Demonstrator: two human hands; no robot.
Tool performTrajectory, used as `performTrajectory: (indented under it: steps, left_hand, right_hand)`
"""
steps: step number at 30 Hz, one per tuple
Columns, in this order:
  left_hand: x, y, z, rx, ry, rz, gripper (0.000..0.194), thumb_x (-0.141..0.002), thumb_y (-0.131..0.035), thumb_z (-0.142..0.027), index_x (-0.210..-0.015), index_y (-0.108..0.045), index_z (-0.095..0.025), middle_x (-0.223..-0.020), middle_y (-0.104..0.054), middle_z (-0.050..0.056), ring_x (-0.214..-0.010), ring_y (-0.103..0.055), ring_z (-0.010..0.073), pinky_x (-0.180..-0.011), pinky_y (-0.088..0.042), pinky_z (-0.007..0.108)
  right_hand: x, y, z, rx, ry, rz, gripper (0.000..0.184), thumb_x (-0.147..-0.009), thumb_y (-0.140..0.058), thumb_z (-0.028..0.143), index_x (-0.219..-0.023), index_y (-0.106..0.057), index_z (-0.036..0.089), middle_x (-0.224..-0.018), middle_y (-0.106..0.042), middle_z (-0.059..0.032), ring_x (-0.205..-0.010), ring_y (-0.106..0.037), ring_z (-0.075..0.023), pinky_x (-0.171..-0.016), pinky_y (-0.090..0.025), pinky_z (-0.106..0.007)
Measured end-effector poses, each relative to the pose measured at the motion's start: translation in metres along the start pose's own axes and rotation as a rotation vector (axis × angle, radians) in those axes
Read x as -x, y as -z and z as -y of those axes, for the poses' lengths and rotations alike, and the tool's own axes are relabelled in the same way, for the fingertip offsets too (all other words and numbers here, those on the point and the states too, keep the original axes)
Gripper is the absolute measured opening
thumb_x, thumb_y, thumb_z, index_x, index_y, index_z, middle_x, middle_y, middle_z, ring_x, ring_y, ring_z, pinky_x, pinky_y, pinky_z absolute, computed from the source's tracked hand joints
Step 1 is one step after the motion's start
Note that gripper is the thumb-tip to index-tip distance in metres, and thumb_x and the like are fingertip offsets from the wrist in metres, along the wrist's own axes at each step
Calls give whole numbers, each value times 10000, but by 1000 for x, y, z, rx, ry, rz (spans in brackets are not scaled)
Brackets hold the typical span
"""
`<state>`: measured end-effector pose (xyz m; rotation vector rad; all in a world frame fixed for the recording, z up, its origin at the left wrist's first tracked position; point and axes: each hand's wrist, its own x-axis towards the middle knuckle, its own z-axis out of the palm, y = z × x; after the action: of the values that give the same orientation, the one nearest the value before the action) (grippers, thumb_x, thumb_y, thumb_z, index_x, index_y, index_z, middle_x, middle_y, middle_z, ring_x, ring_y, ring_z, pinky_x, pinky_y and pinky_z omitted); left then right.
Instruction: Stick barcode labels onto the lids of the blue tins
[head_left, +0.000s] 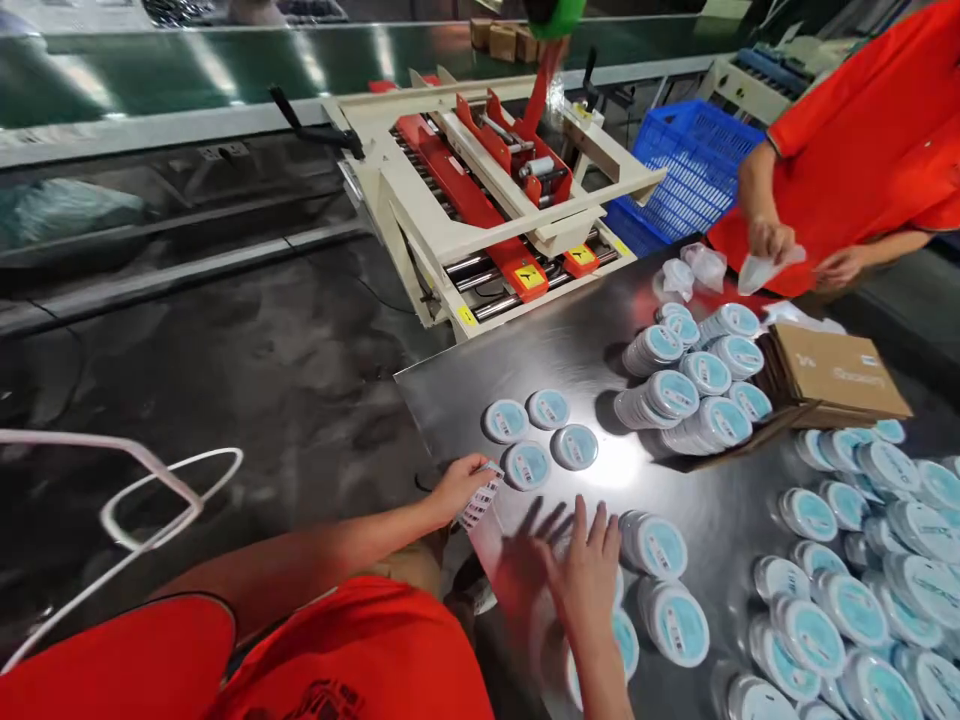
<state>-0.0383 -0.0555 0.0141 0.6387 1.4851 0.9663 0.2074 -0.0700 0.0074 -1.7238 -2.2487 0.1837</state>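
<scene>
Head view: across the steel table (540, 350), round blue-lidded tins (525, 465) stand in stacks and lie in rows. At the table's near edge, the left hand (459, 488) pinches a strip of barcode labels (480, 498) between fingers and thumb. Just beside the nearest tins, the right hand (577, 580) spreads its fingers wide, holding nothing.

- Steel table (450, 385): round labelled containers (525, 465) lie on it in rows and stacks;
- Cardboard carton (836, 372): on the table, right, among the containers;
- Case sealer (480, 190): behind the table;
- Plastic crate (694, 165): right of the sealer;
- Belt conveyor (187, 70): behind the sealer;
</scene>
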Motion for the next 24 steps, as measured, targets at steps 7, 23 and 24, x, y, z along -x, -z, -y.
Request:
performTrajectory:
  steps: [7, 23, 24]
  left_hand:
    - [-53, 33, -56, -229, -282, 28, 224, -749, -703, -399, -724, -647, -184, -1158, -716, 107, -1152, -615, 273, -1021, -445, 365]
    - [-72, -24, -99, -234, -384, 378, 210, -795, -660, -383, -722, -576, -204, -1357, -656, 140, -1298, -562, 304, -1164, -353, 451]
    - [-70, -29, -95, -229, -358, 401, 225, -784, -664, -394, -715, -571, -201, -1356, -655, 152, -1291, -568, 312, -1148, -371, 452]
  right_hand:
    - [-104, -26, 88, 29, 40, 397, 707, -838, -675, 300, -1499, -463, 168, -1469, -536, -222, -1326, -517, -390, -1048, -464, -524]
    - [-153, -1, 21, 9, -311, 255, 767, -773, -644, 267, -1506, -417, 231, -1520, -432, -166, -1338, -423, -346, -999, -492, -514]
    - [-143, 10, 12, -2, -317, 203, 783, -772, -650, 282, -1513, -407, 213, -1514, -431, -174, -1336, -428, -342, -1028, -474, -508]
